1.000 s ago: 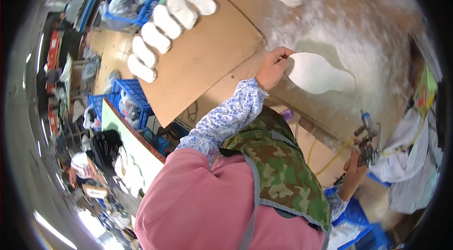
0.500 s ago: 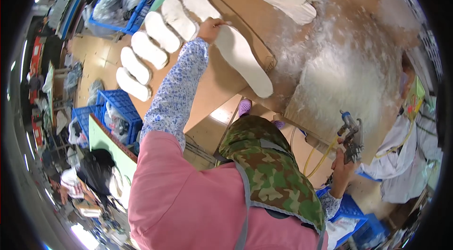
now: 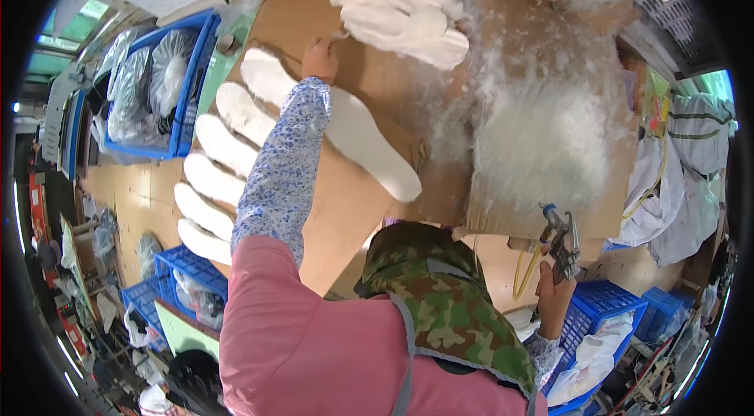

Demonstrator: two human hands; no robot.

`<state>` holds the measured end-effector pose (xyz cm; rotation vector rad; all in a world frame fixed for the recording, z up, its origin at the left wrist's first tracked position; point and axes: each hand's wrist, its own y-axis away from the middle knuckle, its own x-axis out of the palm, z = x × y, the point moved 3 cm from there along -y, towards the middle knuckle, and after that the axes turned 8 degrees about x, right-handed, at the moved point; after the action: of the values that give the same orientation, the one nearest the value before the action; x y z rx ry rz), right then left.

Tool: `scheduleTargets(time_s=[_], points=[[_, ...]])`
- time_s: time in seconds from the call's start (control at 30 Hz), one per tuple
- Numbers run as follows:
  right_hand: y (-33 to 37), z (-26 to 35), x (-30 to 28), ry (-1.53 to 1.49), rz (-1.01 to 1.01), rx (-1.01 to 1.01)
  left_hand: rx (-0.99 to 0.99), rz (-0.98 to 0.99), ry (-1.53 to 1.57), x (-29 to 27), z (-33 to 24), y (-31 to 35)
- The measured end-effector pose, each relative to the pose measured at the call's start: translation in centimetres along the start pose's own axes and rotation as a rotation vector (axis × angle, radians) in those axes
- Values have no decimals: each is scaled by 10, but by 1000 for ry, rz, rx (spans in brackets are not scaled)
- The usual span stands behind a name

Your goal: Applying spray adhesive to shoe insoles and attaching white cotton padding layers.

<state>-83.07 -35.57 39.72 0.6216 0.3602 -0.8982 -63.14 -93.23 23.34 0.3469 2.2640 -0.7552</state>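
Note:
My left hand (image 3: 320,59) is over the cardboard, its fingers curled toward a pile of white insoles (image 3: 404,19). Anything between the fingertips is too small to make out. Below that hand, partly behind my sleeve, lies a long white insole (image 3: 373,145), slanting toward me. Several more white insoles (image 3: 224,137) are fanned out in a row to its left, some hidden by my forearm. Low on the right, my right hand (image 3: 554,290) grips a metal spray gun (image 3: 562,243) with a blue fitting and a yellow hose.
The brown cardboard (image 3: 338,196) covers the table. Right of it, a cardboard patch is coated with white fibrous residue (image 3: 542,141). Blue crates hold plastic bags at the left (image 3: 184,113) and lower right (image 3: 585,314). White cloths (image 3: 683,157) hang at the right.
My left hand has left the end of the long insole and moved up toward the pile. My view has turned, shifting the table. The spray gun is still in my right hand.

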Motion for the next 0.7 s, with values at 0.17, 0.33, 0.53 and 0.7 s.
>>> scheduleTargets(time_s=[0.17, 0.33, 0.53, 0.7], points=[[4, 6, -6, 48, -66, 23, 138, -153, 85, 38, -43, -74], [13, 7, -15, 32, -134, 100, 395, -45, -220, 81, -99, -149], [13, -1, -24, 120, -165, 137, 349, 437, -551, 143, -117, -175], [3, -22, -35, 191, -149, 109, 357, 135, -343, 94, -156, -181]])
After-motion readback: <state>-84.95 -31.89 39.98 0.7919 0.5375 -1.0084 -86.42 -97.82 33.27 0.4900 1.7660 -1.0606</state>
